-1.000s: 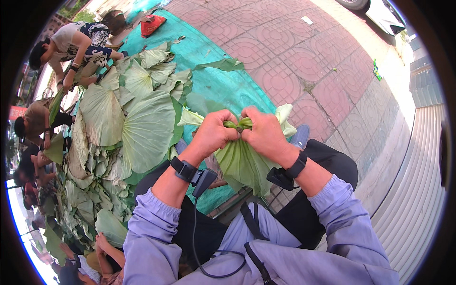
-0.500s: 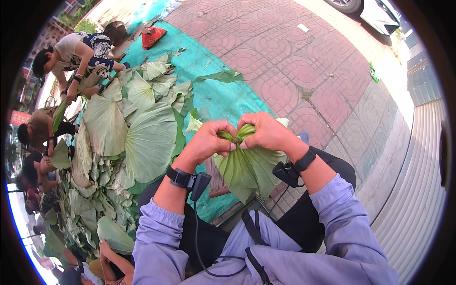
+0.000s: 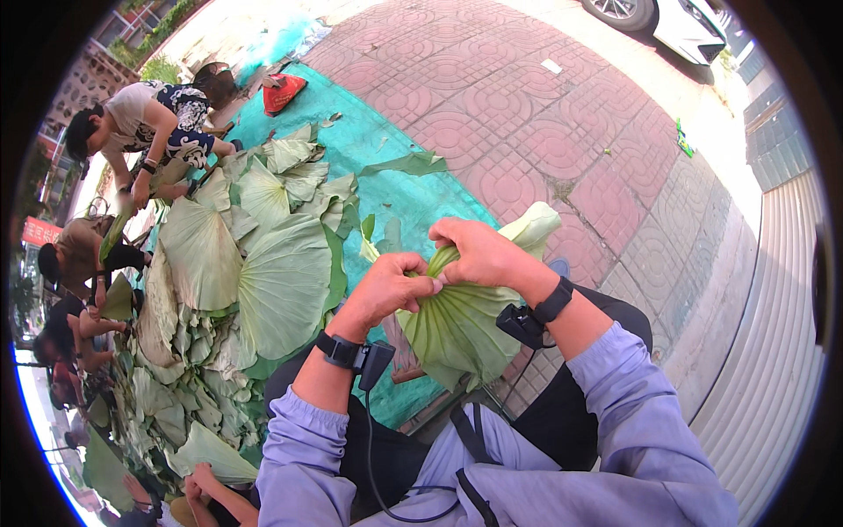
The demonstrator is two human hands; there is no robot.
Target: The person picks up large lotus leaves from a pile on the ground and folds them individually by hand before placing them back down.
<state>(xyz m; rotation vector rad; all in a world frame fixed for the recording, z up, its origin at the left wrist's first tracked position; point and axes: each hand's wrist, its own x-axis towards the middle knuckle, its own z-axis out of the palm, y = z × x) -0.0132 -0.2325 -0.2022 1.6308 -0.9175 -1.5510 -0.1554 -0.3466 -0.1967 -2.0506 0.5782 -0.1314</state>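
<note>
A large green lotus leaf point(image 3: 465, 329) hangs gathered in folds between my two hands, in front of my lap. With fingers closed, my left hand point(image 3: 386, 292) pinches the leaf near its gathered centre. My right hand point(image 3: 479, 257) grips the bunched part just beside it, thumb against the left fingertips. One pale edge of the leaf spreads out past the right hand, and its lower folds fan out below. The leaf's centre is mostly covered by my fingers.
A big heap of lotus leaves point(image 3: 285, 272) lies left on a teal tarp point(image 3: 378, 145). Several people, one in a patterned outfit point(image 3: 158, 110), bend over leaves along the far left. A red bag point(image 3: 281, 92) sits on the tarp; a white car point(image 3: 680, 31) stands on the paving.
My hands have shifted from symmetrical to the right hand lying higher over the folds. The leaf has turned, its pale edge now sticking out at the upper right.
</note>
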